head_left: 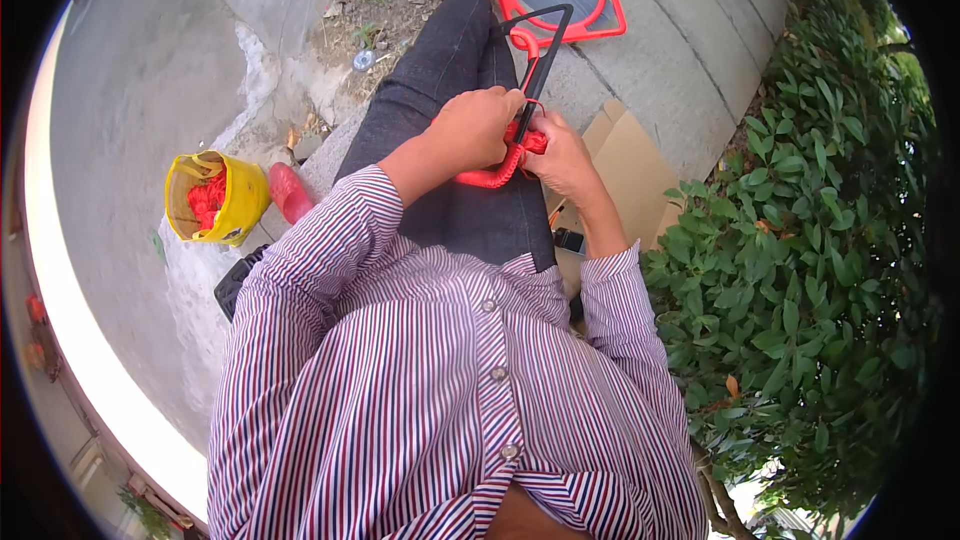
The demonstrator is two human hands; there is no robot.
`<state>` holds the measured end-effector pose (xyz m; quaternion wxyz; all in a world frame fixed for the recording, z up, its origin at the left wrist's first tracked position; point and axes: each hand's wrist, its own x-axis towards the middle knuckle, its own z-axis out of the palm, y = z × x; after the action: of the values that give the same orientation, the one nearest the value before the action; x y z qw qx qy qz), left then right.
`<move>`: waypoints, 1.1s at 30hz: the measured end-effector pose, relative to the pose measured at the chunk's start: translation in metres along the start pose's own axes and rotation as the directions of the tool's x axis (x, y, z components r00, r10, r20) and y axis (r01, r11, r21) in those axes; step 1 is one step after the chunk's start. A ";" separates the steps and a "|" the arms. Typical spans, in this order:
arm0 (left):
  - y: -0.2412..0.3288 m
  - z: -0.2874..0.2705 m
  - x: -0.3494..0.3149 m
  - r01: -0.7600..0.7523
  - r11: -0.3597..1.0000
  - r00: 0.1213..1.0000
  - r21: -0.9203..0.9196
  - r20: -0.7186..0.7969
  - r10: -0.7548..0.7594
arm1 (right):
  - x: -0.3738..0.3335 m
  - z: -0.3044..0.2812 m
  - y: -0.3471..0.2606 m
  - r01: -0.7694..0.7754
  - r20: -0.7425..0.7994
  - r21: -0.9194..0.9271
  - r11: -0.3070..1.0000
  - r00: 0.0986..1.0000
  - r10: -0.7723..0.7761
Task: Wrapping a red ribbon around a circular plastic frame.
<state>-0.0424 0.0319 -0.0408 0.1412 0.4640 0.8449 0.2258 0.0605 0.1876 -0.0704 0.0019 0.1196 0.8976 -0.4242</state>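
Across my lap lies a black bent-bar frame [549,52], its lower part wrapped in tightly wound red cord [492,177]. My left hand [474,126] is closed beside the bar, and a thin red strand loops from its fingertips over toward the right. Around a bunched hank of red cord [535,142], my right hand [566,157] is closed, thumb and fingers against the frame. My fingers hide part of the wrapped section and the exact path of the strand.
To the left stands a yellow bucket [250,198] with red cord inside, next to a red shoe [290,192]. A red square frame with a round opening [612,2] lies beyond my feet. Cardboard [630,170] and a leafy hedge [800,270] are at the right.
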 end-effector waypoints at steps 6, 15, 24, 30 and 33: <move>-0.020 0.028 0.000 0.151 0.810 0.946 -0.567 -0.155 -0.285 | -0.027 -0.035 -0.002 0.034 -0.229 0.220 0.975 0.973 0.018; 0.008 0.036 0.000 0.401 0.091 0.877 -0.912 0.353 -0.327 | -0.103 -0.099 -0.082 0.375 -0.183 0.872 0.316 0.846 -0.502; 0.004 0.046 0.003 0.400 0.037 0.856 -0.916 0.359 -0.373 | -0.122 -0.085 -0.161 0.018 -0.146 0.980 -0.200 0.747 -0.648; 0.015 0.043 -0.005 -0.016 0.853 0.934 -0.522 -0.312 -0.173 | -0.115 -0.116 -0.158 0.185 -0.307 0.948 -0.258 0.743 -0.594; 0.048 0.006 -0.024 -0.238 0.742 0.945 -0.627 -0.325 0.028 | -0.091 -0.144 -0.135 0.334 -0.286 0.935 -0.118 0.514 -0.809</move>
<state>0.0078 0.0355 -0.0209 0.1514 0.4053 0.6863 0.5847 0.1339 0.1956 0.1345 -0.0827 -0.4124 0.3694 -0.8286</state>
